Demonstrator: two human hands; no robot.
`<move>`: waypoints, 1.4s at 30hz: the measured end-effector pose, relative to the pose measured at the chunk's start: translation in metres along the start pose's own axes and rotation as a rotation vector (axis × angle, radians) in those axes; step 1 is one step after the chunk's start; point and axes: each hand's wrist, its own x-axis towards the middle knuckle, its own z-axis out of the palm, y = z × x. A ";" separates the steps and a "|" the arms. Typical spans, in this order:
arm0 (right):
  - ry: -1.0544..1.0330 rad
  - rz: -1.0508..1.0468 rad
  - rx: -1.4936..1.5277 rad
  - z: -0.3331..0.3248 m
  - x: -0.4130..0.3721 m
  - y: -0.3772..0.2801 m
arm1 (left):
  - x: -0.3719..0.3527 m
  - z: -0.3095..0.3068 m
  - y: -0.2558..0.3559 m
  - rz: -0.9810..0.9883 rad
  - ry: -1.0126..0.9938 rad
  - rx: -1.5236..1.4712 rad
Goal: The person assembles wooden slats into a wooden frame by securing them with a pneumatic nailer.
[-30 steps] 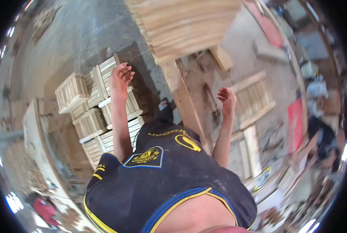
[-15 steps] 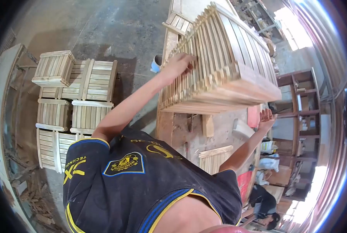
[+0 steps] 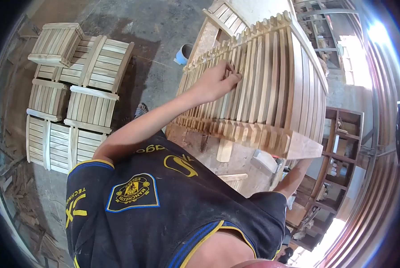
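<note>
A long row of slatted wooden panels (image 3: 309, 80) stands on edge close together in front of me, their slat ends facing up. My left hand (image 3: 220, 82) is over the middle of the row, its fingers curled and the thumb near the forefinger. Whatever lies between those fingertips is too small to make out. My right forearm (image 3: 294, 176) reaches up behind the near right corner of the row. The panels hide my right hand.
Stacked slatted wooden crates (image 3: 92, 107) stand on the floor at left. A blue-white bucket (image 3: 182, 56) is beyond the row. Another slatted panel (image 3: 226, 18) lies at the far end. A grey block (image 3: 264, 161) is near my right arm. Wooden shelving (image 3: 327, 196) lines the right side.
My right hand, earlier visible with fingers spread, has gone behind the panels. My left hand has moved slightly over the row. The view has shifted, and the row's near end appears lower.
</note>
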 end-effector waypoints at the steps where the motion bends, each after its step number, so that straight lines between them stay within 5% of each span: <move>1: 0.002 0.008 0.011 0.003 -0.001 0.001 | 0.001 -0.002 0.000 0.006 -0.038 0.089; 17: 0.070 0.020 0.061 -0.005 -0.010 -0.013 | 0.013 -0.009 0.027 0.081 -0.070 0.431; 19: 0.088 0.003 0.074 -0.014 -0.011 -0.023 | 0.009 -0.013 0.049 0.357 0.113 0.444; 21: 0.102 -0.031 0.086 -0.025 -0.010 -0.029 | 0.019 -0.018 0.065 0.396 0.074 0.510; 23: 0.110 -0.087 0.083 -0.043 -0.007 -0.032 | 0.052 -0.015 0.065 1.083 0.460 0.594; 27: 0.214 -0.184 0.018 -0.078 0.001 -0.028 | 0.093 -0.017 0.071 0.795 0.267 0.184; 29: 0.249 -0.153 0.012 -0.069 -0.007 -0.025 | 0.100 -0.024 0.077 0.584 -0.109 -0.206; 35: 0.278 -0.152 0.115 -0.045 -0.024 -0.014 | 0.120 -0.039 0.071 0.629 -0.243 -0.198; 42: 0.363 -0.205 0.265 -0.036 -0.021 -0.006 | 0.127 -0.040 0.056 0.759 -0.117 0.063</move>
